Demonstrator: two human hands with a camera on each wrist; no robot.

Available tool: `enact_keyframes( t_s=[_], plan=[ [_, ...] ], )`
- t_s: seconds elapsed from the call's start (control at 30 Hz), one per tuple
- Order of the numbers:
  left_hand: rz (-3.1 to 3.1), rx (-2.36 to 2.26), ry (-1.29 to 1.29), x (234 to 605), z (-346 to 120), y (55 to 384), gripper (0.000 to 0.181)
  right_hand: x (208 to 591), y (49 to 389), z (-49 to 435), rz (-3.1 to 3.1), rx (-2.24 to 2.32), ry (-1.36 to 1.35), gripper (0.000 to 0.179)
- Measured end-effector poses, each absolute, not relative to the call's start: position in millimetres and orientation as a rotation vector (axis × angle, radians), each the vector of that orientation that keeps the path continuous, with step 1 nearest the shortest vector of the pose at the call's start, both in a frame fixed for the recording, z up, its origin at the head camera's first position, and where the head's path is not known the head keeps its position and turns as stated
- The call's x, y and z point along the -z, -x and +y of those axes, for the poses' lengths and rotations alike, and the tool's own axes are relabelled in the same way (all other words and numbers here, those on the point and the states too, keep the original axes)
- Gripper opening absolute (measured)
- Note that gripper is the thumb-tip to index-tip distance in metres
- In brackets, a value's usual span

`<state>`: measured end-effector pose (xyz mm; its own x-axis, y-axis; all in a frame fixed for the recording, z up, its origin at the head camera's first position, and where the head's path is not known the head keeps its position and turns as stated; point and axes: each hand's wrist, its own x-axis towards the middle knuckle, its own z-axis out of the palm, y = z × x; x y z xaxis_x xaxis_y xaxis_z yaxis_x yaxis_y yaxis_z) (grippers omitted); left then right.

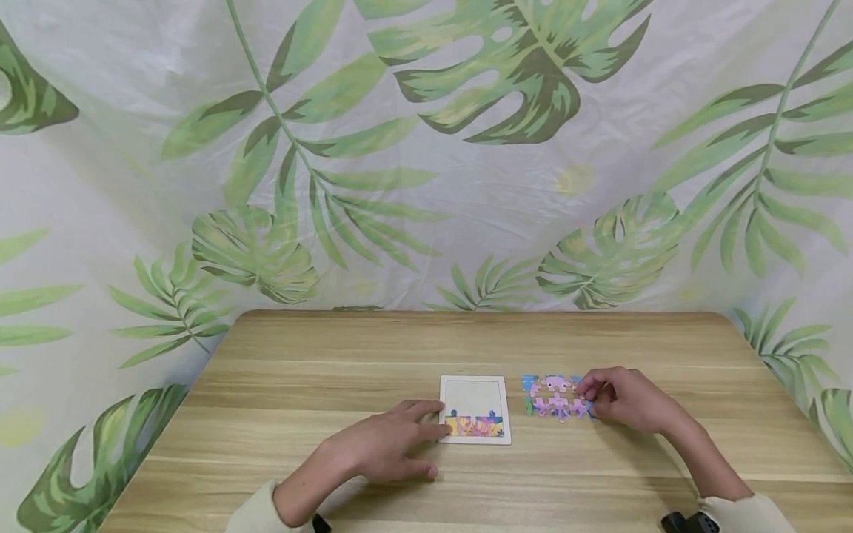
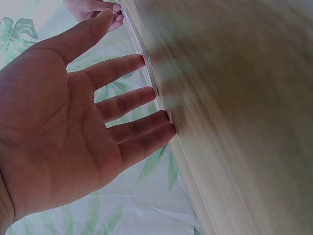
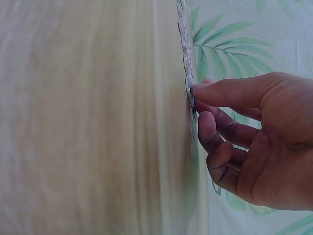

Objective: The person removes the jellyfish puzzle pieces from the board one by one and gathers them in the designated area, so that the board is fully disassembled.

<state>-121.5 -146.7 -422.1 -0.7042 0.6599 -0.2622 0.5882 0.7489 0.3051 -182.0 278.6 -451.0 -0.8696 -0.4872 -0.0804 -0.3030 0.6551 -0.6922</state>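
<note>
A white square puzzle tray (image 1: pixel 474 442) lies on the table, its bottom row filled with joined yellow, pink and blue pieces (image 1: pixel 474 426) and its upper part bare. My left hand (image 1: pixel 393 442) is spread flat with fingertips on the tray's left edge; the left wrist view shows the palm (image 2: pixel 58 117) and straight fingers. Right of the tray lies a group of loose pink, purple and blue puzzle pieces (image 1: pixel 558 400). At this group's right side my right hand (image 1: pixel 629 400) pinches a puzzle piece (image 3: pixel 190 93) between thumb and index finger, the other fingers curled. The fingers partly hide that piece.
The wood-grain table (image 1: pixel 320 355) has rounded far corners. Behind it hangs a pale cloth (image 1: pixel 413 222) printed with green leaves, which also comes down at both sides. Dark wrist devices (image 1: pixel 689 522) show at the sleeves.
</note>
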Motion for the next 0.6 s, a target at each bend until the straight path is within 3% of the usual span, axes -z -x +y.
enact_keyframes(
  t_s=[0.3,0.6],
  plan=[
    [2.595,-0.282,-0.951,422.8,-147.2,121.6,0.061,446.0,182.0,269.1,2.656,1.014,0.653,0.024],
    [2.586,-0.273,-0.952,419.5,-149.2,122.4,0.059,439.4,186.0,225.8,2.587,1.041,0.748,0.016]
  ],
)
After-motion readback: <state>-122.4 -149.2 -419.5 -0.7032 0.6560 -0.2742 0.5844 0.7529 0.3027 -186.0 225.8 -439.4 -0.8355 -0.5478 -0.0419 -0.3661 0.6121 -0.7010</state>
